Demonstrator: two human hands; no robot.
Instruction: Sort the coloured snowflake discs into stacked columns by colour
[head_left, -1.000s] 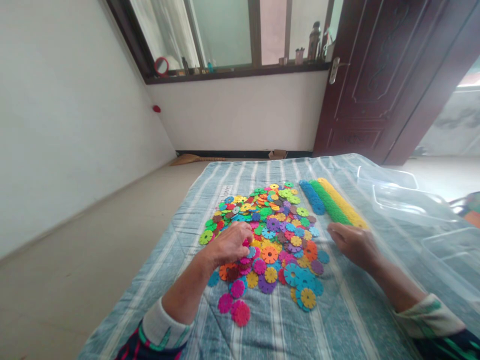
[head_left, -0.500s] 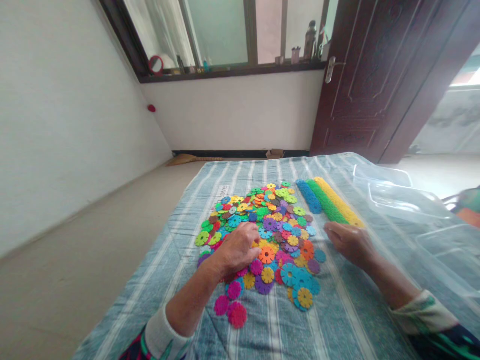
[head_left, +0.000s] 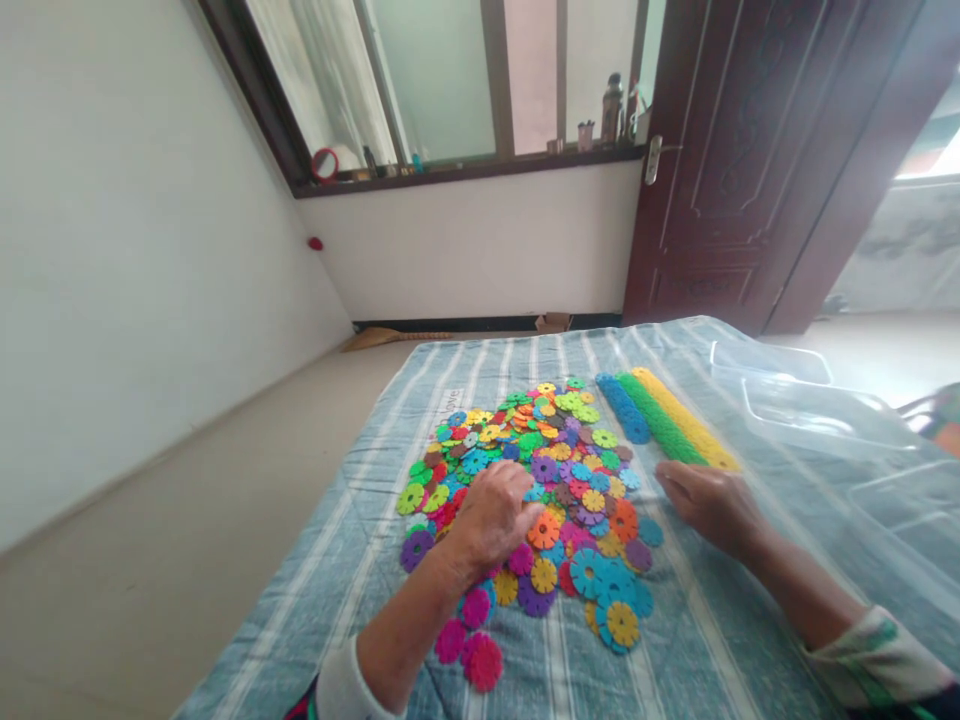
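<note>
A heap of colourful notched plastic discs [head_left: 592, 500] is spread on a striped cloth. Over its middle, my left hand [head_left: 495, 510] is palm down with curled fingers, beside an orange disc [head_left: 544, 528]; its fingertips are hidden, so anything held cannot be seen. To the right, my right hand [head_left: 709, 505] rests at the near end of a green row of overlapping discs [head_left: 660, 420], fingers pressed together; I cannot make out anything in them. A yellow row [head_left: 686, 420] and a shorter blue row [head_left: 624, 408] lie alongside the green one.
The striped cloth [head_left: 300, 610] covers the surface under the discs. Clear plastic containers [head_left: 825, 415] stand along the right side. Beyond are a dark red door [head_left: 720, 180] and a window sill with bottles [head_left: 613, 108]. A broom [head_left: 375, 338] lies on the floor.
The view has shifted slightly, so the scene sits lower. My left hand has moved a little to the right over the heap, covering yellow discs seen before. My right hand stays by the green row.
</note>
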